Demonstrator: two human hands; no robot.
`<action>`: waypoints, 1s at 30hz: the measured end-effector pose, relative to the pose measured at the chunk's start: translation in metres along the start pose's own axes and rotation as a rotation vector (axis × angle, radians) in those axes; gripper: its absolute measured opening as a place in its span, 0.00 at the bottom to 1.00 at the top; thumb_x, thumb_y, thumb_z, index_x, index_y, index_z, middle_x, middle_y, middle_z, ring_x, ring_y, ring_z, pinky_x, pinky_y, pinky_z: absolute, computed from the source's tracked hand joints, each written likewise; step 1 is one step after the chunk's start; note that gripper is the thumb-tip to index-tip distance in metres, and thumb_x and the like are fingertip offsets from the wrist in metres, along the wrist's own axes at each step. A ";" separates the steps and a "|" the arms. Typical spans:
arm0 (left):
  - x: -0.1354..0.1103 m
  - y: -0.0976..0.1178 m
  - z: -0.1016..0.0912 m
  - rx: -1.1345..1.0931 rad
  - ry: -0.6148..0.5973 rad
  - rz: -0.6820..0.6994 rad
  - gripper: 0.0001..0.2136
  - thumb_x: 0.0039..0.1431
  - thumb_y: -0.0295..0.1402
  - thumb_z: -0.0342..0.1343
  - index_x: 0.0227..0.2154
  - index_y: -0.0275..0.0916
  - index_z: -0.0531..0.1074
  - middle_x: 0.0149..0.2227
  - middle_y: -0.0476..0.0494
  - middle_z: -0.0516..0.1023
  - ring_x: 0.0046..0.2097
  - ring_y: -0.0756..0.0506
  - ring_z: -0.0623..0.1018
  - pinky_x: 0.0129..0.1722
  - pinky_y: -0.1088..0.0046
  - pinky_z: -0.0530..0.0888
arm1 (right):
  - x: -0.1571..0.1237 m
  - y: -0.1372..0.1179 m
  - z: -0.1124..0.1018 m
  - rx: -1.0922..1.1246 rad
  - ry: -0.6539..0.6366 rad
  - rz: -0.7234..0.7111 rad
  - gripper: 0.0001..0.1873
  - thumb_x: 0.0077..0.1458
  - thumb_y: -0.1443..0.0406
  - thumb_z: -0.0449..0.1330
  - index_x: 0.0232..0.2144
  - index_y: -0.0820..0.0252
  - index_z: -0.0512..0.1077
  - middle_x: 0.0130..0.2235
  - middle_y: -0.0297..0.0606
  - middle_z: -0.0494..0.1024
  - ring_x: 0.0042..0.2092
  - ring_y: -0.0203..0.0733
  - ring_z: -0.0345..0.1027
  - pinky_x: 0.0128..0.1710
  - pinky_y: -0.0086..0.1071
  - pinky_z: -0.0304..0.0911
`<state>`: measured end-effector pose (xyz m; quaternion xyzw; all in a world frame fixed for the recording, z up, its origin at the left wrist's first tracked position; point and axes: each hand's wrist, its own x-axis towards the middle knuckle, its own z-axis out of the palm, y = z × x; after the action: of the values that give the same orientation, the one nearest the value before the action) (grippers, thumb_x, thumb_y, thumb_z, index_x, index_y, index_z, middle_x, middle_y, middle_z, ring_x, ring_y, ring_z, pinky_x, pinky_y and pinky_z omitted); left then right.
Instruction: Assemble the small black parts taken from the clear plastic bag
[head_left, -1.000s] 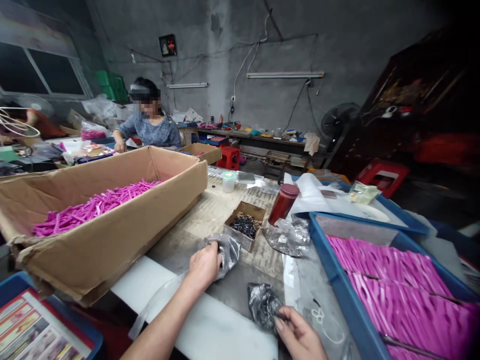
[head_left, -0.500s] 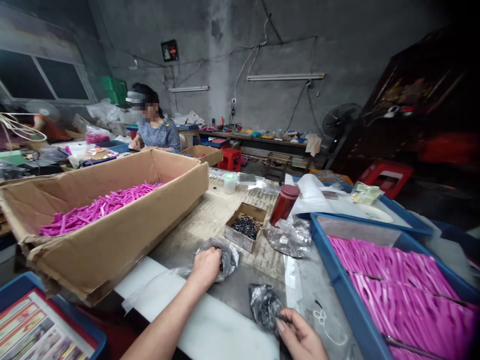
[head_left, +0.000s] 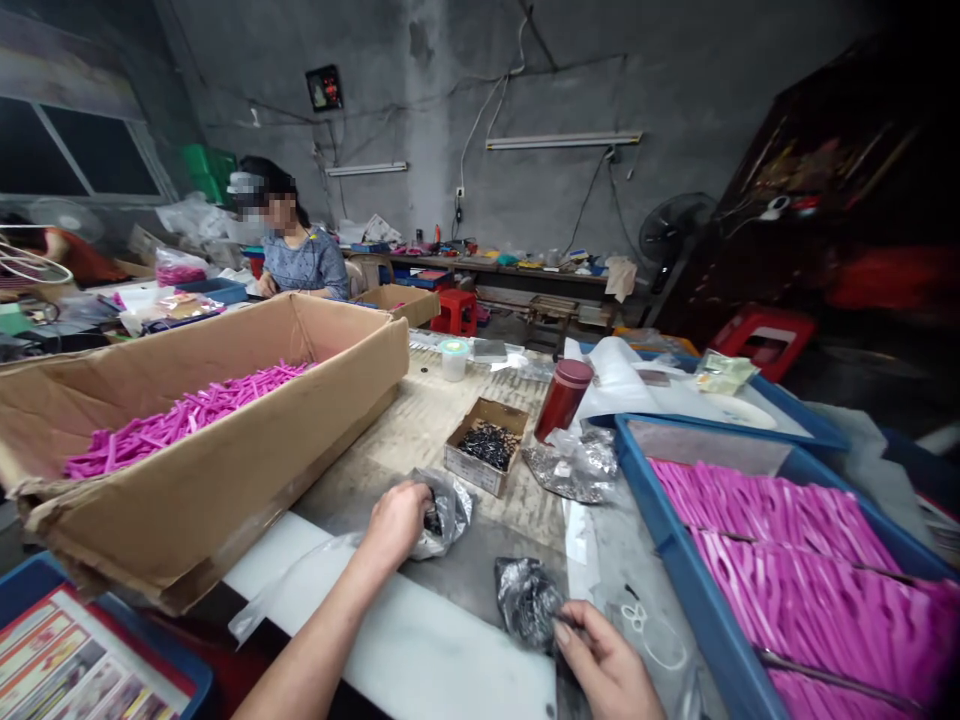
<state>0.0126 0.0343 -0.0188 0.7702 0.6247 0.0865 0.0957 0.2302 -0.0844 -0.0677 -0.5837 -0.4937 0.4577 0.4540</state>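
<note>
My left hand [head_left: 395, 521] is closed on a clear plastic bag [head_left: 448, 512] with small dark parts inside, lying on the worktable. My right hand [head_left: 604, 664] pinches the edge of a second crumpled bag of dark parts [head_left: 526, 601] near the front of the table. Just beyond the left hand stands a small cardboard box of black pieces [head_left: 486, 455].
A long cardboard box [head_left: 225, 480] of pink plastic sticks sits at the left. A blue tray [head_left: 667, 540] of pink sticks lies at the right. A dark red cup [head_left: 562, 398], a lidded jar [head_left: 454, 358] and another bag [head_left: 574, 466] stand behind. A person sits at the far left bench.
My left hand has drawn the clear bag slightly toward me and down onto the table. The right hand stays on the dark bag. The camera view shifted a little.
</note>
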 end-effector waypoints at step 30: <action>-0.001 -0.013 -0.007 -0.243 0.043 0.108 0.10 0.47 0.25 0.43 0.25 0.39 0.70 0.27 0.47 0.71 0.32 0.49 0.70 0.32 0.78 0.63 | 0.027 -0.026 0.018 -1.178 -0.175 -0.314 0.10 0.44 0.75 0.49 0.23 0.58 0.68 0.28 0.36 0.71 0.32 0.41 0.62 0.31 0.30 0.51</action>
<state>-0.0013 0.0361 -0.0157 0.7833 0.5692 0.1827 0.1701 0.2111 -0.0534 -0.0480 -0.6170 -0.7791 0.0818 0.0749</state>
